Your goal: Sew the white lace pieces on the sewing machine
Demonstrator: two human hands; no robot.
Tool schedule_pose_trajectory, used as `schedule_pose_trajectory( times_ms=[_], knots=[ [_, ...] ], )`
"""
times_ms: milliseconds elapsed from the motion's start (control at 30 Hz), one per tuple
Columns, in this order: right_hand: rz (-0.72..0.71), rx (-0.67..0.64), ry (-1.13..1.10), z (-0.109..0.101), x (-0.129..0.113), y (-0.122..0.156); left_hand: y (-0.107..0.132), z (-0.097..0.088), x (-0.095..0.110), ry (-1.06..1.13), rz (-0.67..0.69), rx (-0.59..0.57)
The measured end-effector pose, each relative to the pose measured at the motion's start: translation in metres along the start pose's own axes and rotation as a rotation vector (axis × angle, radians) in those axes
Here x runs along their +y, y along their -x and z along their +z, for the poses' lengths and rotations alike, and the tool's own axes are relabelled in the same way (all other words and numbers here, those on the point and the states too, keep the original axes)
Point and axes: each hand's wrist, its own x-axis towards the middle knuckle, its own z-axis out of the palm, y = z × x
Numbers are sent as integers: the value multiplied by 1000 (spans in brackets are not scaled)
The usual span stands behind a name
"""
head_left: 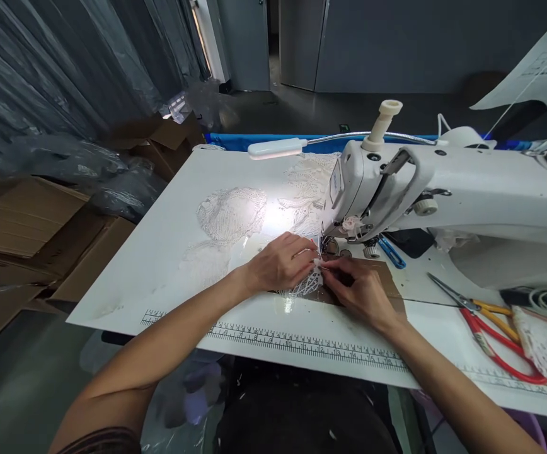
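Note:
White lace fabric (305,285) lies just in front of the needle of a white sewing machine (349,189). My left hand (283,261) is closed at the lace's upper edge, fingertips pinching it close to the presser foot. From the other side, my right hand (361,287) pinches the same edge between thumb and fingers. Both sets of fingertips nearly meet below the needle. Under the hands is a brown plate (389,287) on the machine bed. Fingers hide part of the lace, and its exact fold cannot be made out.
More white lace pieces (233,211) lie behind and left of my hands. A lamp (277,149) shines on the table. To the right are red-handled scissors (495,347), yellow-handled scissors (498,318) and a blue tool (391,252). A printed ruler (273,340) runs along the front edge; cardboard boxes (28,214) stand left.

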Motion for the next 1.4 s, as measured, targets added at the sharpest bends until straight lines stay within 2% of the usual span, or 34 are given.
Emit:
schedule_pose_trajectory(
  times_ms=[100,167,233,300,367,467,533,633,767,867,1033,1400],
  knots=[
    [-141,-41,115,7,-2,1,0,5,7,63,40,-60],
    [-185,-77,183,7,-5,1,0,7,9,79,23,-127],
    [-200,-111,158,1,-6,-1,1,9,8,93,4,-168],
    [-170,-147,74,-11,-5,-5,3,8,5,120,-7,-170],
    [-73,-181,22,-24,-1,-11,4,7,2,160,-15,-146],
    [90,-200,70,-40,7,-20,6,5,-3,224,0,-120],
    [91,-232,103,-43,12,-24,6,5,-5,249,25,-115],
    [-18,-260,179,-36,17,-25,5,6,-7,255,55,-98],
    [-169,-195,340,-24,19,-19,3,9,-7,207,73,-54],
    [-265,-174,368,-21,19,-17,2,9,-7,145,64,-34],
    [-290,-173,396,-22,19,-17,2,8,-6,81,93,-43],
    [-365,-158,399,-14,23,-16,-2,8,-5,88,141,-84]
  ],
)
